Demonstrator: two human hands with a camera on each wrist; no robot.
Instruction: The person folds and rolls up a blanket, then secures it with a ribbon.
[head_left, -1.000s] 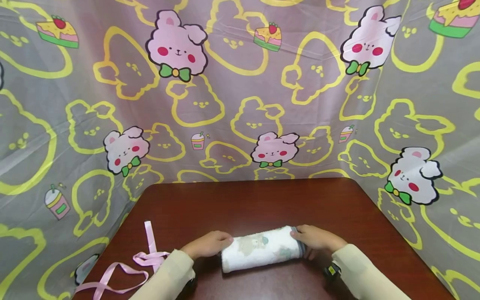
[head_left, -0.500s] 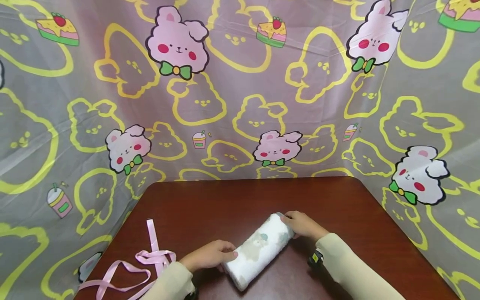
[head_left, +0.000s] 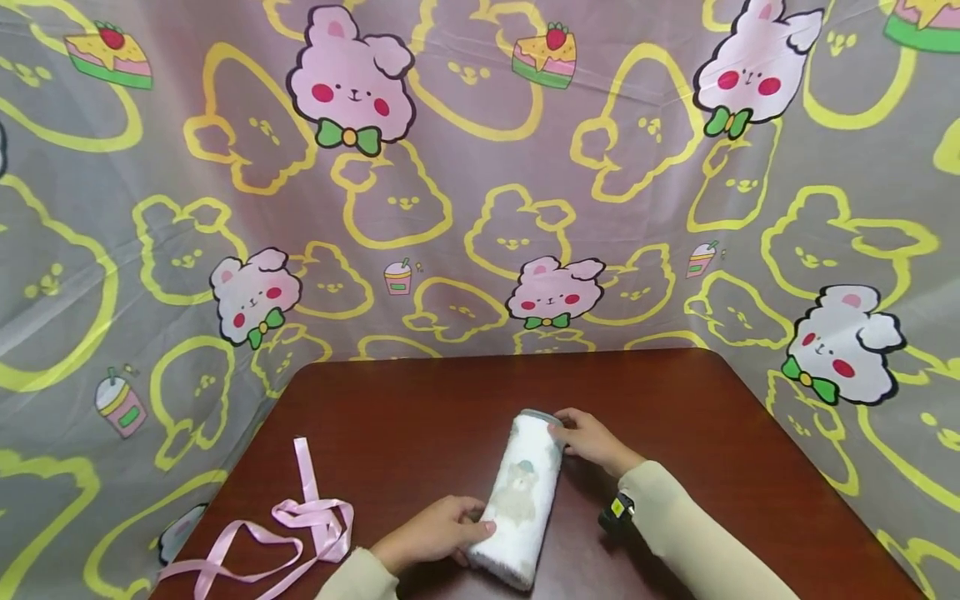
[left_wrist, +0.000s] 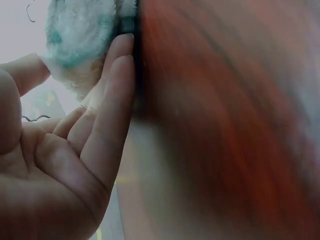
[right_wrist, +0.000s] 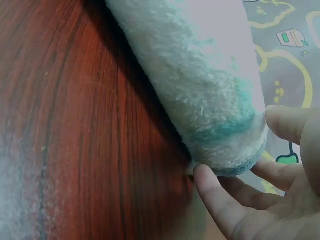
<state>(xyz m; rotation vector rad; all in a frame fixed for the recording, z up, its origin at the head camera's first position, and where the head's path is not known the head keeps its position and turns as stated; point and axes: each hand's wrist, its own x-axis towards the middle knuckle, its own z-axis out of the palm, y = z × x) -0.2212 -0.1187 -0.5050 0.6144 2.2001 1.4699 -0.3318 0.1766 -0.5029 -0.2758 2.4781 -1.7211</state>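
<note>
A white fluffy towel, rolled into a thick cylinder, lies on the dark red-brown table. It carries a beige bear print and has a grey-blue edge at its far end. My left hand holds the near end, thumb on top and the other fingers low along the side. At the far right end my right hand grips the roll near its edging. The left wrist view has the towel's end between thumb and fingers. In the right wrist view, fingertips curl round the trimmed end.
A pink satin ribbon lies in loose loops at the table's left. Grey cloth with rabbit prints hangs behind the table and along both sides. A dark wrist-worn device sits at the right cuff.
The towel roll has turned counterclockwise, from lying nearly crosswise to pointing away from me. My right hand moved up and left with the far end; my left hand moved down and right.
</note>
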